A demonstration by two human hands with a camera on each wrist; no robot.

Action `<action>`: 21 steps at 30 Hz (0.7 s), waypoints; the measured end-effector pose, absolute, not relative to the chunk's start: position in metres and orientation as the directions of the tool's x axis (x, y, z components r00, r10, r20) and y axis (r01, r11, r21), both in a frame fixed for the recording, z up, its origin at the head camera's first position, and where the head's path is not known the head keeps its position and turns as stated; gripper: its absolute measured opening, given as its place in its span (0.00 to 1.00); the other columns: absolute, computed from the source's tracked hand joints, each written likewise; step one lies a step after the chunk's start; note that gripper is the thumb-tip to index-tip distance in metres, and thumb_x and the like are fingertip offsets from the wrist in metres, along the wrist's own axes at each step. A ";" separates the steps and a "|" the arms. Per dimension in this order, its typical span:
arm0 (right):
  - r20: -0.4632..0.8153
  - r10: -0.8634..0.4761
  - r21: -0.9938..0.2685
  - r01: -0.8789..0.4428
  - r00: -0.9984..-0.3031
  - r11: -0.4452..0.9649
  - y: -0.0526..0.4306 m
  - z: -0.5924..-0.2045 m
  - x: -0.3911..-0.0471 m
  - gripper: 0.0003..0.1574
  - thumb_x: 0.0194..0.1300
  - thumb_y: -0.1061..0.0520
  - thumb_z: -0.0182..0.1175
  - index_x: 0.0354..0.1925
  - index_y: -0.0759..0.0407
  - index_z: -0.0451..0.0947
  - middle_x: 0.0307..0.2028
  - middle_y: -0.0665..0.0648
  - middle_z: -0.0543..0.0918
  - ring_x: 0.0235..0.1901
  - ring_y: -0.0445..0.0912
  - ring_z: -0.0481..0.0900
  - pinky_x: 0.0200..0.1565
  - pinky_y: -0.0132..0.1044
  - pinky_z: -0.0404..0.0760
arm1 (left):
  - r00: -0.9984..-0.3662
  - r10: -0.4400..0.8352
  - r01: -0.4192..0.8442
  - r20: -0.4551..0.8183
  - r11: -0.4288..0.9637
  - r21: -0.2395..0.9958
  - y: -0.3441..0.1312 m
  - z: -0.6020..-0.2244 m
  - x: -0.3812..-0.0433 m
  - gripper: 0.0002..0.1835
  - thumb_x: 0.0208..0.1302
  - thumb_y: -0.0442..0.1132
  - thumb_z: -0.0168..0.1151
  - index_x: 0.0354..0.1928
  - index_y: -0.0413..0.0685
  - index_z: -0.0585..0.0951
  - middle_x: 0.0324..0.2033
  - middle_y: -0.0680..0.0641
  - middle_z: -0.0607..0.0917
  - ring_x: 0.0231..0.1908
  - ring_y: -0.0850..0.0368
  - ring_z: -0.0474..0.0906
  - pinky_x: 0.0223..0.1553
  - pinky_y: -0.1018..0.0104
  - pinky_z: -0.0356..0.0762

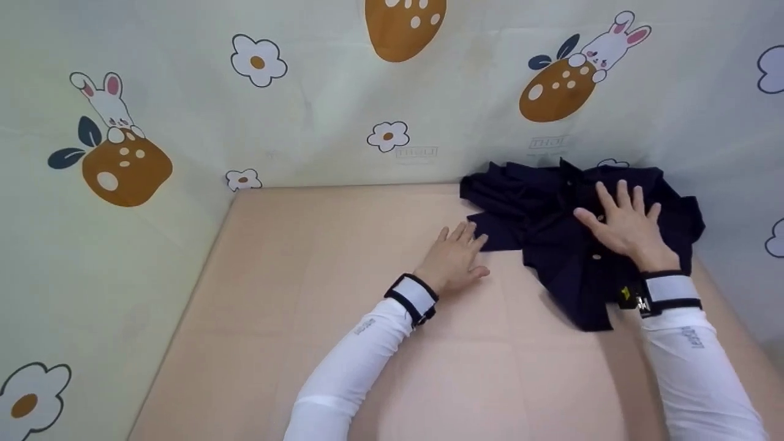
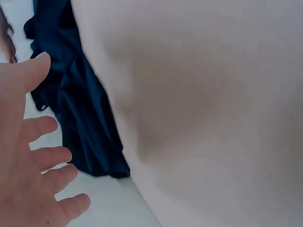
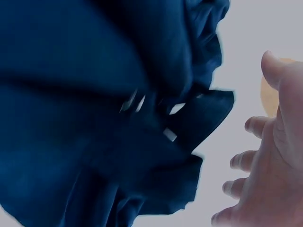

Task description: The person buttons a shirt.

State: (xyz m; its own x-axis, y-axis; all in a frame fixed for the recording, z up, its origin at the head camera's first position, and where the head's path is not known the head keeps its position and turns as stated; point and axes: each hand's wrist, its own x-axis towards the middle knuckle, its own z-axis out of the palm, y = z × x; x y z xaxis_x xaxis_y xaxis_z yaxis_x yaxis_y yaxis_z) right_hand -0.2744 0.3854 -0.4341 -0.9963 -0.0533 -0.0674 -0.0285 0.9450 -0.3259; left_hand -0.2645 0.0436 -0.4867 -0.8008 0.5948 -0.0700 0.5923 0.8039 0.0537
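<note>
A crumpled dark navy shirt (image 1: 551,245) with a row of buttons lies at the back right of the table. Over its upper part, my right hand (image 1: 628,229) is spread flat, fingers pointing away from me. In the right wrist view that hand (image 3: 279,165) shows relaxed fingers with nothing between them, beside the shirt's collar (image 3: 208,118). My left hand (image 1: 453,260) is at the shirt's left edge, its fingertips overlapping a dark corner of cloth in the head view. The left wrist view shows its fingers loosely extended and holding nothing, with the shirt (image 2: 90,123) beyond.
A peach-coloured table surface (image 1: 263,275) extends to the left and front of the shirt. Pale curtain-like sheets (image 1: 318,122) printed with rabbits and flowers stand along the back and both sides, close behind the shirt.
</note>
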 end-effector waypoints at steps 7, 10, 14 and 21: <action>-0.162 -0.002 -0.338 0.053 -0.987 0.940 0.427 -0.441 -0.288 0.64 0.74 0.20 0.34 0.82 0.62 0.28 0.75 0.83 0.23 0.71 0.85 0.21 0.62 0.86 0.28 | -0.752 0.643 0.653 -0.142 0.757 -0.033 0.079 -0.498 -0.267 0.39 0.77 0.65 0.46 0.82 0.56 0.58 0.82 0.44 0.56 0.82 0.49 0.49 0.81 0.55 0.50; -0.241 0.013 -0.346 0.098 -0.970 0.933 0.442 -0.450 -0.290 0.66 0.72 0.18 0.34 0.80 0.61 0.22 0.72 0.84 0.19 0.69 0.87 0.20 0.59 0.89 0.30 | -0.750 0.638 0.653 -0.174 0.756 -0.039 0.094 -0.503 -0.270 0.40 0.77 0.66 0.45 0.82 0.55 0.57 0.82 0.46 0.55 0.82 0.50 0.49 0.81 0.58 0.49; -0.351 -0.034 -0.364 0.103 -0.936 0.925 0.444 -0.466 -0.290 0.70 0.72 0.20 0.40 0.78 0.65 0.19 0.70 0.89 0.20 0.66 0.91 0.21 0.61 0.88 0.35 | -0.776 0.585 0.600 -0.236 0.800 0.013 0.108 -0.505 -0.273 0.41 0.77 0.68 0.44 0.83 0.57 0.53 0.83 0.48 0.52 0.82 0.52 0.47 0.81 0.61 0.48; -0.465 -0.106 -0.307 0.047 -0.879 0.951 0.426 -0.482 -0.297 0.71 0.72 0.28 0.53 0.77 0.77 0.28 0.67 0.96 0.32 0.63 0.96 0.27 0.65 0.85 0.38 | -0.798 0.505 0.529 -0.329 0.848 0.019 0.111 -0.498 -0.268 0.41 0.77 0.69 0.39 0.84 0.60 0.49 0.84 0.50 0.46 0.83 0.52 0.43 0.81 0.61 0.48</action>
